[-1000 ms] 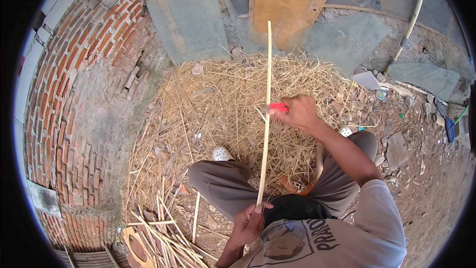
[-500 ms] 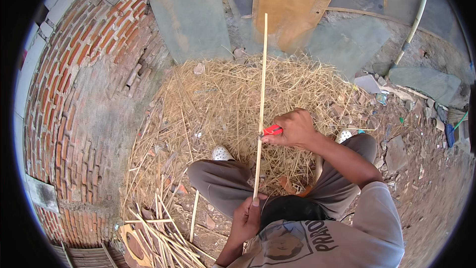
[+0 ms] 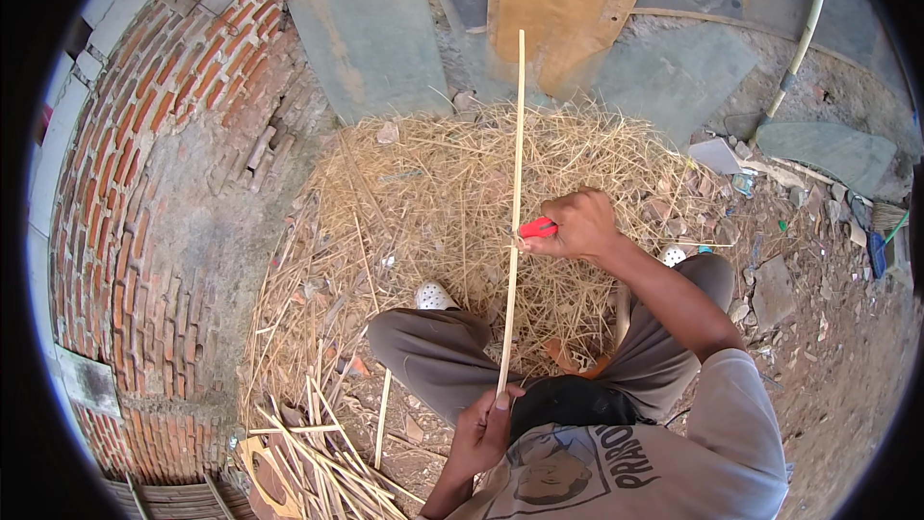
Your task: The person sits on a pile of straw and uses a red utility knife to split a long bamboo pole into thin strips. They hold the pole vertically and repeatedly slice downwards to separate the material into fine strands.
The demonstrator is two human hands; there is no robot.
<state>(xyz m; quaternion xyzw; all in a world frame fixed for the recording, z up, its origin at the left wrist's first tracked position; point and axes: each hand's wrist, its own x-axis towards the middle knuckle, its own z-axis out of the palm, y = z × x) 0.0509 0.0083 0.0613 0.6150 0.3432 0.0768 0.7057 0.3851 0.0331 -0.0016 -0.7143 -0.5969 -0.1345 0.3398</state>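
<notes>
One red tool (image 3: 539, 228) sits farther up the strip (image 3: 519, 135) than just before.

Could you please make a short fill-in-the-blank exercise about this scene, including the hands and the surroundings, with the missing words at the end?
1. The right hand holds a small tool that looks mostly ____ in colour.
2. The left hand grips a long pale strip, whose far end points ____ from the person.
3. A pile of loose strips lies at the person's ____ side.
4. The wall shows many reddish ____.

Missing words: red; away; left; bricks.
</notes>
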